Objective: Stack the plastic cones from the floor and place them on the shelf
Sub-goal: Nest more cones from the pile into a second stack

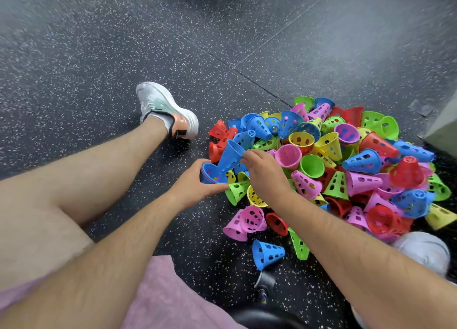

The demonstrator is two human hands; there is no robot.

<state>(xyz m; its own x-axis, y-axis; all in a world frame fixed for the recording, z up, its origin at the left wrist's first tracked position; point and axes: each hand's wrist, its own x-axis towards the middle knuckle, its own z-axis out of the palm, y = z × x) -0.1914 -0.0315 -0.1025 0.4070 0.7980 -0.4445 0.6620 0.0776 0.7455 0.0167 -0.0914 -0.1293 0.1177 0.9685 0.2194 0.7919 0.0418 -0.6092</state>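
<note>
Stacking step, early by the look of it: gripping in the left hand [195,182] a short nested stack of blue plastic cones [210,174], mouth turned up and rightward, low over the dark speckled rubber floor [99,56]. Pinching in the right hand [264,172] a single blue perforated plastic cone [230,154], tilted, narrow end pointed down at that mouth. Next, probably: lining the tip up with the opening, pushing down until seated, then reaching back into the big heap of mixed-colour perforated plastic cones [363,161] just beside both hands. Nearly all loose there, lying at every angle, some jammed inside others, so lifting one may drag neighbours. Apart from the heap, nearer the body: a stray blue cone [268,253], a green cone [299,245], a pair of pink cones [243,222]. To the left, an outstretched leg and white trainer [165,111], well clear. No shelf in sight.
</note>
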